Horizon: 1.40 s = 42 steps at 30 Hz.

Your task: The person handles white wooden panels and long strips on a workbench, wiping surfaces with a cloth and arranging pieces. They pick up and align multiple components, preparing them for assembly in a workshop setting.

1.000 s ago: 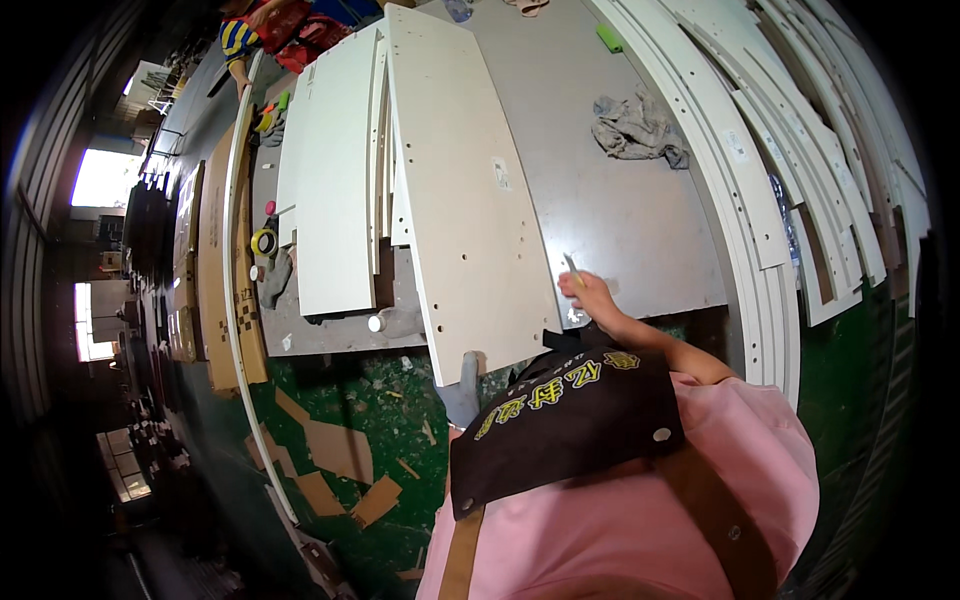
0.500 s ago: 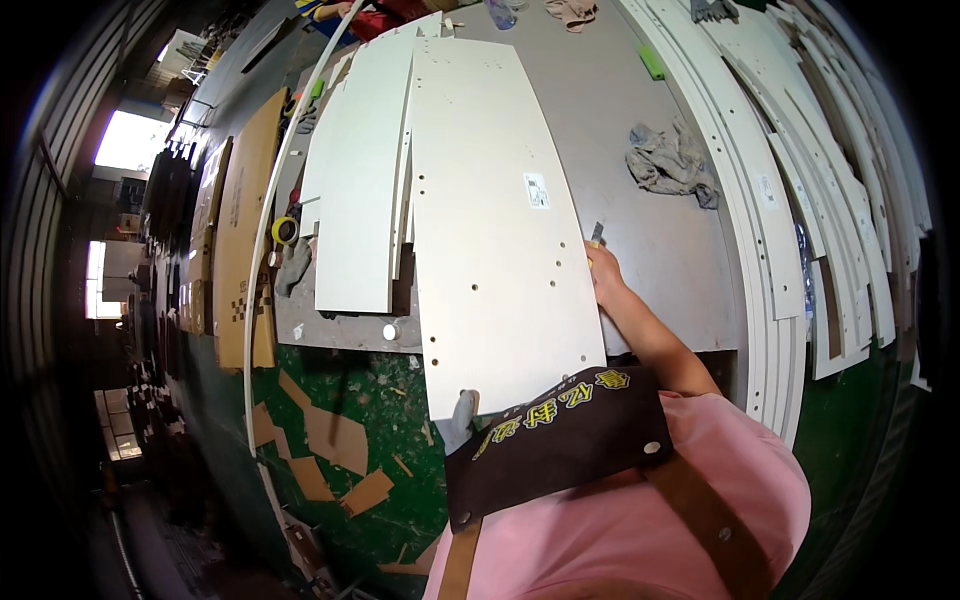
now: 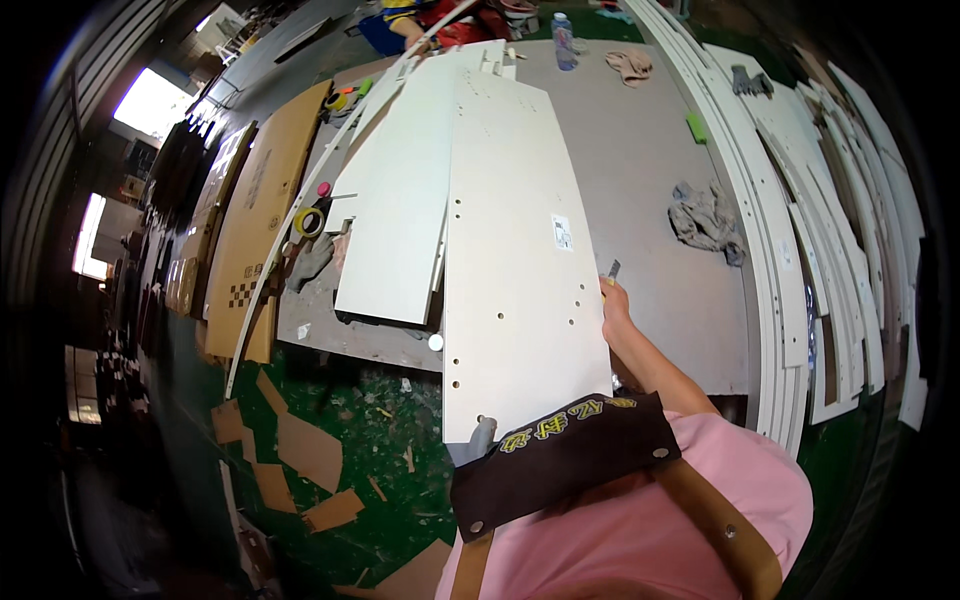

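Note:
A long white panel (image 3: pixel 520 250) with drilled holes and a small label lies in front of me, its near end at my apron. My left hand (image 3: pixel 480 438), in a grey glove, grips that near end. Its thumb shows on top, while the other fingers are hidden. Beside the panel's right edge, my bare right hand (image 3: pixel 616 308) is closed around a utility knife (image 3: pixel 613 270), blade pointing away from me. Part of the knife's yellow handle shows at the fingers. Left of the panel lies another white panel (image 3: pixel 395 215).
Crumpled grey gloves (image 3: pixel 705 222) and a bottle (image 3: pixel 564 42) rest on the grey table (image 3: pixel 670 310). Stacked white boards (image 3: pixel 830 220) line the right. Tape (image 3: pixel 309 222) and cardboard (image 3: pixel 265 220) are at left. Another person's arm (image 3: pixel 408 32) shows at the far end.
The whole scene has shifted right and down in the view, showing more of the far end. Both hands keep their hold, with the right hand still beside the panel's edge.

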### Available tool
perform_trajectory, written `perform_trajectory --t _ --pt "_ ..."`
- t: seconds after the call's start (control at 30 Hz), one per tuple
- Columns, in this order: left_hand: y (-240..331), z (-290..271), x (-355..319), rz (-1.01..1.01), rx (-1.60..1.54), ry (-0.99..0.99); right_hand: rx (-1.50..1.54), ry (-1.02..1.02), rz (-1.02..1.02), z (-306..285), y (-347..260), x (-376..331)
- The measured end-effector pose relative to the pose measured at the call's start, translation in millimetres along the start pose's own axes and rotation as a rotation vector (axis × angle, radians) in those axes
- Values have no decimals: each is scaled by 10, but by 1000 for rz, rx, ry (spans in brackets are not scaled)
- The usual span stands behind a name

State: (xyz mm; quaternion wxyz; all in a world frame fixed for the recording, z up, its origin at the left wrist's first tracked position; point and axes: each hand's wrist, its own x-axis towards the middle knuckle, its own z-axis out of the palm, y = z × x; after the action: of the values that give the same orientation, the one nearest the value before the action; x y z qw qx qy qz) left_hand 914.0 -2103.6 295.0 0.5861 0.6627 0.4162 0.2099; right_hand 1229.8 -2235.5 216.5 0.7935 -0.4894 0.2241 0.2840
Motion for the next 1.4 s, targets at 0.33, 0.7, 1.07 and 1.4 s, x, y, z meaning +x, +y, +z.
perform_trajectory --t 0.33,0.7,1.07,1.4 --pt "355 -345 444 -76 -669 -16 -201 -77 -272 473 -281 -292" --pt "811 -663 1472 -1 -990 -11 -272 -327 -193 2208 -124 -238" --pt "-51 -1419 3265 -163 -1145 262 -542 -541 -32 1501 -51 -466" --pt "669 -902 1603 374 -264 456 -464 18 68 -435 93 -742"
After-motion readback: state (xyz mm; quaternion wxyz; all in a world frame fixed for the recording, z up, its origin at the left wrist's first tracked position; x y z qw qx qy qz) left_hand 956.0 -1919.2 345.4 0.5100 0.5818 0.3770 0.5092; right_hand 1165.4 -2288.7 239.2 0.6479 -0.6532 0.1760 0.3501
